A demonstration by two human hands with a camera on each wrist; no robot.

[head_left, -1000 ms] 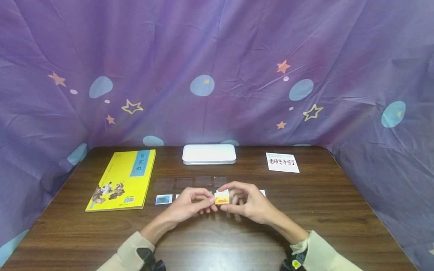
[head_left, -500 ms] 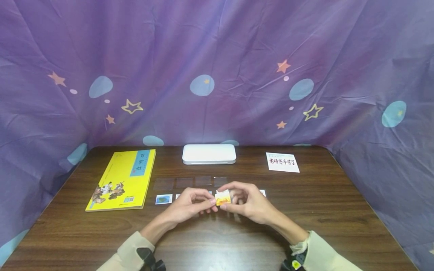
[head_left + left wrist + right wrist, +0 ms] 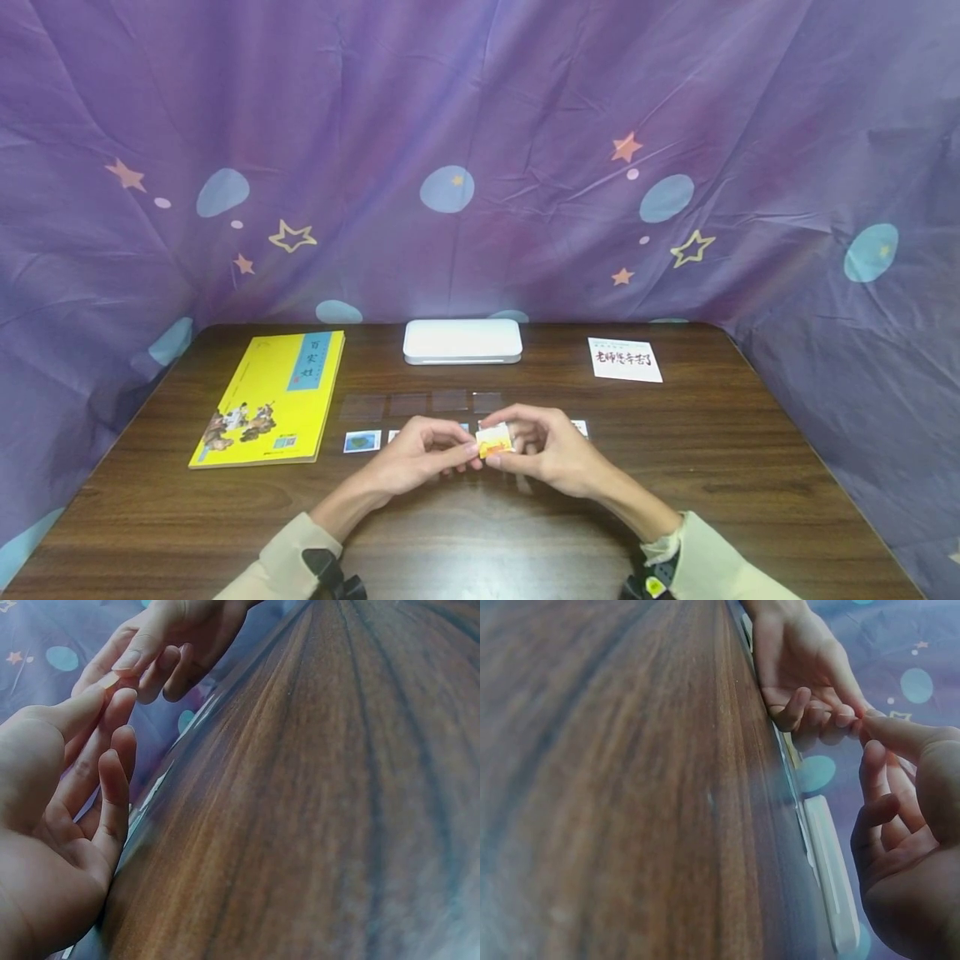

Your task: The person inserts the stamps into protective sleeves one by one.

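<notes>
A small yellow-and-white stamp (image 3: pixel 494 441) is held up between both hands over the middle of the table. The thumb and fingers of my left hand (image 3: pixel 417 452) pinch its left edge. On the other side my right hand (image 3: pixel 557 452) pinches it, thumb at the lower edge and index finger at the top. Both wrist views show the fingertips meeting, with the stamp mostly hidden. Behind the hands runs a row of similar stamps, partly covered; a blue one (image 3: pixel 362 442) shows at its left end.
Several clear sleeves (image 3: pixel 408 404) lie in a row beyond the stamps. A yellow book (image 3: pixel 262 400) is at the left, a white case (image 3: pixel 462 340) at the back, and a white card with handwriting (image 3: pixel 626 360) at the back right. A purple curtain (image 3: pixel 540 275) hangs behind.
The stamp has shifted slightly to the right and tilted between the fingers. Both hands stay almost in place, and everything on the table is unchanged.
</notes>
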